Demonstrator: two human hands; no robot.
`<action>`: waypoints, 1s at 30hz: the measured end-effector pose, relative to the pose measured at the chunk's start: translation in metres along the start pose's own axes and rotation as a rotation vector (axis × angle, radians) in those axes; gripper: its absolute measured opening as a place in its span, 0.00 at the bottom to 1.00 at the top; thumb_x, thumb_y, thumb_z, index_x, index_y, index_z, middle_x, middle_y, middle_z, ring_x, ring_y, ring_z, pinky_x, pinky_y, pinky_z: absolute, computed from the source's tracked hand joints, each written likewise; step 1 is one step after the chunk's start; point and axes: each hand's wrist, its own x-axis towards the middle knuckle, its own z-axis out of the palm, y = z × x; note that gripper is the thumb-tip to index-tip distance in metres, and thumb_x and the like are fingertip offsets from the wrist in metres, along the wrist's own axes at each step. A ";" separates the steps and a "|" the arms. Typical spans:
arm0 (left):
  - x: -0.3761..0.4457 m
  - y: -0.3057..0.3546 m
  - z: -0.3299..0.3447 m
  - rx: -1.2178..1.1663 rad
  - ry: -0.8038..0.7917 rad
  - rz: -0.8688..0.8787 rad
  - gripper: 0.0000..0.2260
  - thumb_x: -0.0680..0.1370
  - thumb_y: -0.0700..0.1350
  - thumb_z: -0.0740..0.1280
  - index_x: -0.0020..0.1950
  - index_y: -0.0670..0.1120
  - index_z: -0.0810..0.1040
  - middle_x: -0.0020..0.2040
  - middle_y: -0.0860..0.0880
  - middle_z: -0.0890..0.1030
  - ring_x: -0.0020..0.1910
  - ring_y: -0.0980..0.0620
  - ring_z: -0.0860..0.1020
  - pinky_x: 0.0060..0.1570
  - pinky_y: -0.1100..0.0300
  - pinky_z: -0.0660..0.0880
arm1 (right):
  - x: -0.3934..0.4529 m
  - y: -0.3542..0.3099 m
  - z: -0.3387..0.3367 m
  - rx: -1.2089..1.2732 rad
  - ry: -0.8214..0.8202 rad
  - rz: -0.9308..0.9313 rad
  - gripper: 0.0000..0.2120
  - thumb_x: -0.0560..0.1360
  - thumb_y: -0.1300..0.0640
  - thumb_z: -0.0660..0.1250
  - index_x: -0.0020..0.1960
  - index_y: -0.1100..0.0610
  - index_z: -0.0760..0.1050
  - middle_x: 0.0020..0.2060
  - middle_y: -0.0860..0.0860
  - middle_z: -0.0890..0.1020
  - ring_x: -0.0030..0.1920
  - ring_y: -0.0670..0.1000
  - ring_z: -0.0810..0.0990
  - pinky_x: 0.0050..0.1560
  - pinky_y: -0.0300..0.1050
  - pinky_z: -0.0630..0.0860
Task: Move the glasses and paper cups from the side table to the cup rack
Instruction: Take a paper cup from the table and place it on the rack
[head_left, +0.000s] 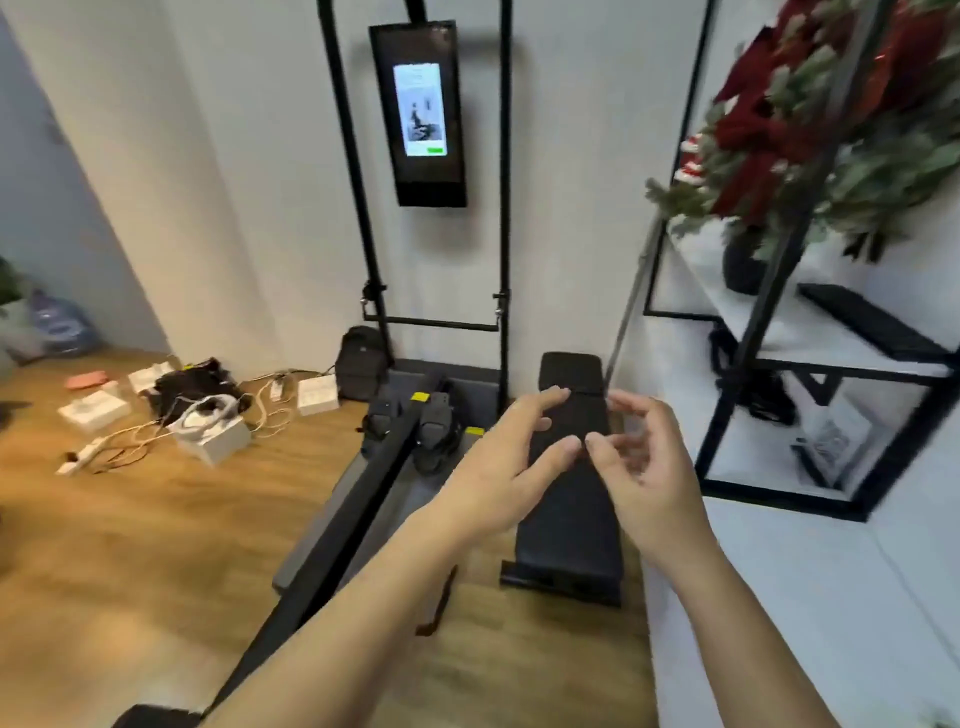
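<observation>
Together, the left hand (511, 457) and right hand (641, 457) hung above a black padded bench (569, 525), fingers loosely spread, tips nearly meeting; neither held anything. No glasses, paper cups, side table or cup rack showed in the head view. One black wall-mounted screen (420, 111) glowed far off. One black-framed white shelf (810, 338) stood right, bearing one red-and-green potted plant (810, 130).

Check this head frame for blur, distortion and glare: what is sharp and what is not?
Head view: the plant and shelf frame at right are motion-smeared; both hands, left and right, are slightly soft; the wall screen glows readable without glare; wide-angle bending slants the uprights.
</observation>
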 end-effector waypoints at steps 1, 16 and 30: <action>-0.030 -0.010 -0.030 0.009 0.063 -0.039 0.26 0.79 0.70 0.59 0.77 0.66 0.63 0.73 0.68 0.69 0.70 0.68 0.70 0.66 0.60 0.72 | -0.010 -0.013 0.032 0.034 -0.051 -0.017 0.18 0.78 0.50 0.69 0.63 0.34 0.69 0.60 0.38 0.74 0.50 0.43 0.79 0.47 0.32 0.76; -0.533 -0.022 -0.355 0.276 0.855 -0.557 0.21 0.78 0.71 0.60 0.70 0.70 0.66 0.65 0.70 0.70 0.63 0.73 0.71 0.56 0.67 0.71 | -0.251 -0.267 0.431 0.333 -0.768 -0.211 0.17 0.75 0.38 0.64 0.63 0.29 0.65 0.60 0.34 0.70 0.54 0.37 0.76 0.45 0.29 0.75; -0.679 -0.103 -0.532 0.331 0.999 -0.698 0.19 0.83 0.57 0.64 0.74 0.59 0.69 0.71 0.60 0.71 0.67 0.64 0.73 0.67 0.57 0.72 | -0.326 -0.352 0.689 0.343 -0.941 -0.227 0.22 0.77 0.44 0.67 0.70 0.42 0.67 0.61 0.40 0.70 0.55 0.44 0.77 0.49 0.43 0.79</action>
